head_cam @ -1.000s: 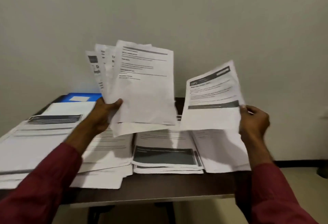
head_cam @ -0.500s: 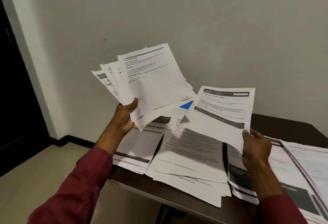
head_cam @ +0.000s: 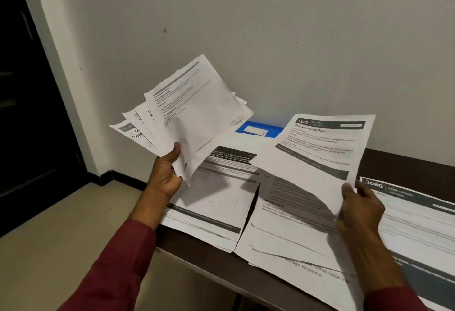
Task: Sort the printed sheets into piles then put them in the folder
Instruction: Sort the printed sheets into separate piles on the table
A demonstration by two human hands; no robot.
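My left hand (head_cam: pixel 167 175) grips a fanned bundle of printed sheets (head_cam: pixel 194 116) by its lower corner, raised above the table's left end. My right hand (head_cam: pixel 360 204) pinches the lower right corner of a single sheet headed "Peel the Onion Skin" (head_cam: pixel 317 148), held low over the middle pile (head_cam: pixel 290 232). On the dark table (head_cam: pixel 197 244) lie a left pile (head_cam: pixel 216 195) and a right pile headed 3080 (head_cam: pixel 416 217). A blue folder (head_cam: pixel 261 129) lies at the back against the wall, partly hidden by the sheets.
A grey wall stands right behind the table. A dark door (head_cam: pixel 27 89) fills the left edge, with beige floor (head_cam: pixel 61 236) in front of it. The piles overhang the table's front edge.
The view has swung to the table's left end. The single sheet in my right hand has come lower and flatter over the middle pile. My left hand's bundle has tilted further back.
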